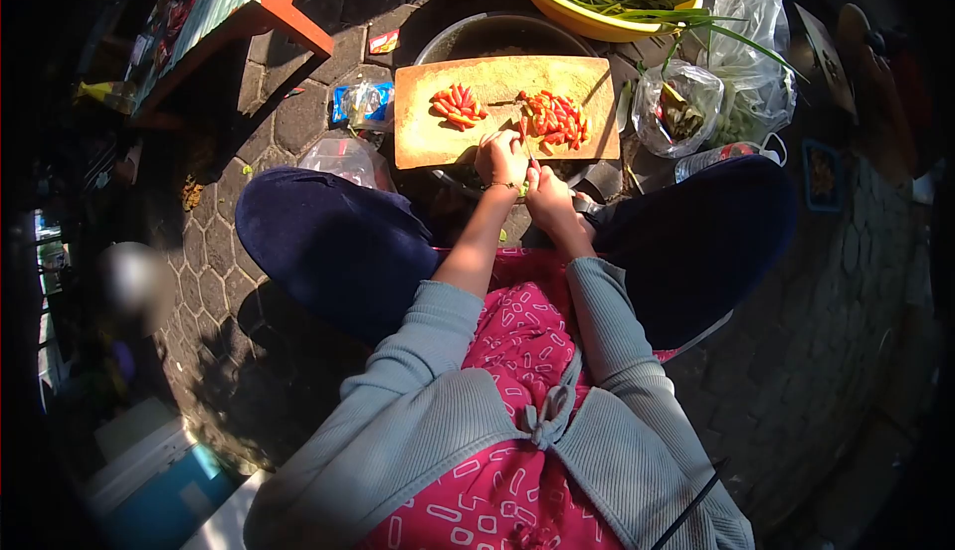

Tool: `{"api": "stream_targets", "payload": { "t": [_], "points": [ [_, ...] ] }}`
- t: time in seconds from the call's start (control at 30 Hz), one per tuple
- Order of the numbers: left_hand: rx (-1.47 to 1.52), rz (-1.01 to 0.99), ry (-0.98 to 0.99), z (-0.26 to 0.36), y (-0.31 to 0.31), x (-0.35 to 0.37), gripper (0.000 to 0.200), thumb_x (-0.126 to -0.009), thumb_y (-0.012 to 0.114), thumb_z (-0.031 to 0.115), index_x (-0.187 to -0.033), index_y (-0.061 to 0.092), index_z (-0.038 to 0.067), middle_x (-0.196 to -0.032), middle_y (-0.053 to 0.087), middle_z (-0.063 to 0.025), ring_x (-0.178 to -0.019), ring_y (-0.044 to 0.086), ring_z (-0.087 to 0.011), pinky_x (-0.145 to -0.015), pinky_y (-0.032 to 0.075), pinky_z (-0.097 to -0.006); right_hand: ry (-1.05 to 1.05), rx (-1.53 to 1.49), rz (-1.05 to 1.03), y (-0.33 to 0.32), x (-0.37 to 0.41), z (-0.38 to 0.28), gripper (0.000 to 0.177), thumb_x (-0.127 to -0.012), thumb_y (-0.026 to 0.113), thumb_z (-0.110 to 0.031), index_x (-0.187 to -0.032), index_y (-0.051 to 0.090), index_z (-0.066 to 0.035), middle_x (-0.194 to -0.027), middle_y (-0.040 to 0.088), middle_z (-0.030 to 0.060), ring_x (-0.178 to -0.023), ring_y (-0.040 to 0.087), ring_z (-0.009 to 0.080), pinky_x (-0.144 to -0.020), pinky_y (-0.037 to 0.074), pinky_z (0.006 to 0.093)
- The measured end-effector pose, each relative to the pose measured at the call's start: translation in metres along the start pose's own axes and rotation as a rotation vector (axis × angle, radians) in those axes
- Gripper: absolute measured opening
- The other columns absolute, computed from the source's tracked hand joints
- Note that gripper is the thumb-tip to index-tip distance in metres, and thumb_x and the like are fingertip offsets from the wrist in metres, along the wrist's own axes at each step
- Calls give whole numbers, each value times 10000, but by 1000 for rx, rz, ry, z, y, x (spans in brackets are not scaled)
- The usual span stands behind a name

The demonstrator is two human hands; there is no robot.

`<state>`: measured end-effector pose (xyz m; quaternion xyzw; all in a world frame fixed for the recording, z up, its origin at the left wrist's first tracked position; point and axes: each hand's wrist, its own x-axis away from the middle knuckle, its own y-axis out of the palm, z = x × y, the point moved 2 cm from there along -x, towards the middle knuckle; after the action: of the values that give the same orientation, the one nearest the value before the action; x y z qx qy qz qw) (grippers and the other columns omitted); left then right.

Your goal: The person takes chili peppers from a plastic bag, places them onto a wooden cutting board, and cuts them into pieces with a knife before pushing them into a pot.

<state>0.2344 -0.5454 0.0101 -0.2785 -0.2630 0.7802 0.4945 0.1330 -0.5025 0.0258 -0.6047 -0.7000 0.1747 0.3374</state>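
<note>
A wooden cutting board (497, 137) lies across a dark round basin (458, 45) in front of me. Red chilies sit on it in two piles, a smaller chili pile (459, 108) at left and a larger chili pile (557, 120) at right. My right hand (550, 200) is closed around what looks like a small knife (534, 163) with a reddish handle, at the board's near edge. Beside it, my left hand (503, 160) is closed over the board by the blade. Whatever its fingers pinch is too small to make out.
Behind the board stands a yellow basin (557, 3) of long green vegetables. Plastic bags (746, 73) and a bottle (721, 159) are at right. A blue packet (364, 102) lies at left, near a red-legged low table (288, 8). Hexagonal paving (214, 252) surrounds me.
</note>
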Motion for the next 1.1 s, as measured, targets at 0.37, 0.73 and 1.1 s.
{"api": "stream_targets", "payload": {
  "t": [0.37, 0.73, 1.1],
  "points": [
    [-4, -7, 76, -4, 3, -2, 39, -658, 589, 96, -690, 611, 101, -697, 599, -99, -711, 561, -290, -628, 440, -370, 66, 119, -7, 3, 0, -10, 319, -848, 418, -310, -889, 471, 2, -798, 581, 249, -780, 573, 387, -680, 451, 455],
    [-45, -40, -69, -12, 10, -7, 25, -681, 578, 112, -681, 603, 114, -706, 596, -105, -719, 563, -292, -617, 441, -372, 64, 9, -63, -7, 31, 8, 370, -876, 363, -318, -906, 506, 21, -819, 564, 271, -805, 541, 429, -696, 421, 477],
    [126, 263, -180, -36, -39, -39, 128, -681, 667, 109, -768, 621, 27, -673, 631, -76, -617, 611, -163, -567, 479, -282, -18, 7, 16, -1, 19, 4, 347, -870, 405, -324, -829, 493, 10, -753, 552, 275, -755, 533, 433, -658, 412, 480]
  ]
}}
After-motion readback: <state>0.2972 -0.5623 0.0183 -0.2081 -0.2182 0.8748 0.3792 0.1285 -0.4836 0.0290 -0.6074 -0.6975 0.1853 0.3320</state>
